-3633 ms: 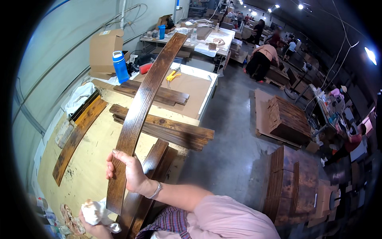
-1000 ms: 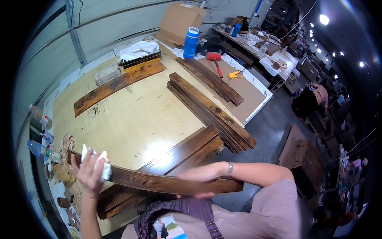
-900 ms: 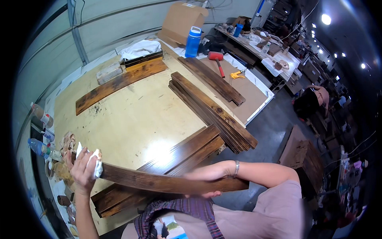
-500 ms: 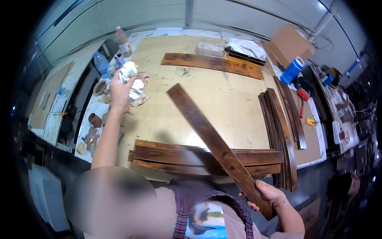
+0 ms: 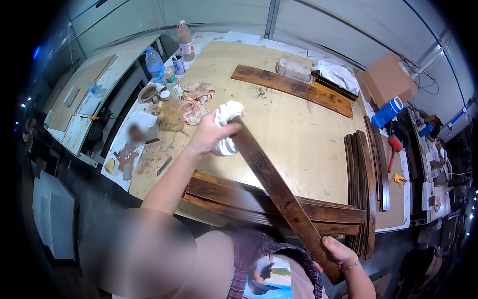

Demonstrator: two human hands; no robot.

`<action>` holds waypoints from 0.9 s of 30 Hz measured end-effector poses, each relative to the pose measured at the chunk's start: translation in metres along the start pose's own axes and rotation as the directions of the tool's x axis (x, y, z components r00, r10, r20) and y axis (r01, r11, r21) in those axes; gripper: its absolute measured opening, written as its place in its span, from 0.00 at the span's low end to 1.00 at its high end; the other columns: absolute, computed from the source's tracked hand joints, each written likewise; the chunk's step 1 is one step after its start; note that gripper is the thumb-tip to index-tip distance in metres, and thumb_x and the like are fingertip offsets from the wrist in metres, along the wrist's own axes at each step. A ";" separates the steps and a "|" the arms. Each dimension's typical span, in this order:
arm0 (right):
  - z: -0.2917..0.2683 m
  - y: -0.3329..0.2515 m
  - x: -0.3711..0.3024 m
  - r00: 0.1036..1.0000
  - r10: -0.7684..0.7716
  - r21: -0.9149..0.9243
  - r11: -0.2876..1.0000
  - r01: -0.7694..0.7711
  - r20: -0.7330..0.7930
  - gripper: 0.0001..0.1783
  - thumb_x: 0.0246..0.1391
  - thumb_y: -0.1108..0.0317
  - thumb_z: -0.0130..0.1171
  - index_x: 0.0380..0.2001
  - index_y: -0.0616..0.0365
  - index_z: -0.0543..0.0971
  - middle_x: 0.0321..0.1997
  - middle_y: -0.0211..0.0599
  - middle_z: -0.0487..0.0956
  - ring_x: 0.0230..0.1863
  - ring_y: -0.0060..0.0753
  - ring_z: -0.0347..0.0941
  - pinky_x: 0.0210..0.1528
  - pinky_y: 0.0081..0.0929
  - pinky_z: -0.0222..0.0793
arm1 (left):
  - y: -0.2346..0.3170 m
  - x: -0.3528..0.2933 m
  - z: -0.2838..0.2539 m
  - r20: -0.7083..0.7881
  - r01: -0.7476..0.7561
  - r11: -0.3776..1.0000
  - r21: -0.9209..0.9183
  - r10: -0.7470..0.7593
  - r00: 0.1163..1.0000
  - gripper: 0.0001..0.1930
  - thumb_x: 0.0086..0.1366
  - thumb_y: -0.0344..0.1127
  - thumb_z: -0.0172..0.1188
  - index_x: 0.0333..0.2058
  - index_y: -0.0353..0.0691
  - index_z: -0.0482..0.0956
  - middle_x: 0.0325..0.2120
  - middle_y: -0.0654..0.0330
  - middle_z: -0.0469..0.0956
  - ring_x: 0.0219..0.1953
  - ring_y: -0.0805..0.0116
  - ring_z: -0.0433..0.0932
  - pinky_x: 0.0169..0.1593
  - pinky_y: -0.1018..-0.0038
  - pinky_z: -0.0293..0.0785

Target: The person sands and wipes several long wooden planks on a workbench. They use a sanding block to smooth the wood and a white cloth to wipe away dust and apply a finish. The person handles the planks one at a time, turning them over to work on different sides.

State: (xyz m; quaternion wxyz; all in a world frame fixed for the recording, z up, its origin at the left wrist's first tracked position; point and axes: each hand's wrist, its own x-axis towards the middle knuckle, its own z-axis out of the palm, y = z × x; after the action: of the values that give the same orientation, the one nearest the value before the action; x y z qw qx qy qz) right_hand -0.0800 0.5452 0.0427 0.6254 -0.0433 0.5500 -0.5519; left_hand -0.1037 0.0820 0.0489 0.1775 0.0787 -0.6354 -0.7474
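Left hand (image 5: 208, 135) pinching a crumpled white cloth (image 5: 229, 110) at the far end of a long dark-brown wooden plank (image 5: 280, 188), right hand (image 5: 340, 252) clasping its near end, stacked brown wooden boards (image 5: 334, 213) beneath.

From the middle of the view, the left hand (image 5: 206, 134), at 10 o'clock, holds a bunched white cloth (image 5: 228, 118) at one end of a dark-stained wooden plank (image 5: 279, 187); the right hand (image 5: 341, 252), between 4 and 5, grips the other end. Stacked planks (image 5: 333, 213) lie at 5 o'clock, fanned boards (image 5: 354, 179) toward 4, a red-headed mallet (image 5: 394, 142) at 3, a cardboard box (image 5: 390, 80) at 2, a stained rag (image 5: 198, 102) near 11.
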 end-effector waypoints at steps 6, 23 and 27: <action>0.022 -0.021 0.013 0.964 -0.101 -0.194 0.980 0.054 -0.245 0.21 0.63 0.54 0.56 0.36 0.66 0.76 0.27 0.37 0.79 0.26 0.24 0.76 0.30 0.20 0.72 | -0.002 -0.014 0.019 -0.014 -0.062 0.897 0.438 0.076 0.997 0.25 0.52 0.30 0.72 0.50 0.38 0.75 0.40 0.61 0.81 0.40 0.69 0.80 0.46 0.72 0.76; 0.060 0.006 0.017 0.876 -0.131 -0.394 0.916 -0.072 -0.464 0.19 0.62 0.60 0.56 0.40 0.71 0.78 0.27 0.29 0.77 0.32 0.17 0.66 0.36 0.22 0.68 | -0.020 -0.031 0.036 0.374 -0.383 0.563 0.733 0.137 0.917 0.30 0.46 0.37 0.73 0.50 0.38 0.75 0.44 0.54 0.74 0.51 0.52 0.71 0.56 0.64 0.66; 0.063 0.005 0.016 0.877 -0.086 -0.324 0.942 -0.082 -0.473 0.18 0.62 0.62 0.56 0.39 0.71 0.78 0.27 0.27 0.76 0.31 0.15 0.66 0.34 0.21 0.67 | -0.019 -0.029 0.029 0.378 -0.301 0.639 0.708 0.017 0.926 0.32 0.44 0.37 0.75 0.50 0.39 0.74 0.44 0.54 0.73 0.51 0.52 0.71 0.56 0.63 0.66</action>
State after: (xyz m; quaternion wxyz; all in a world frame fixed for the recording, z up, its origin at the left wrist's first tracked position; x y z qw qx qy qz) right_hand -0.0337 0.5008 0.0541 0.4522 -0.0111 0.7732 -0.4445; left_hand -0.0902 0.1212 0.0325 0.0835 -0.0408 -0.9125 -0.3984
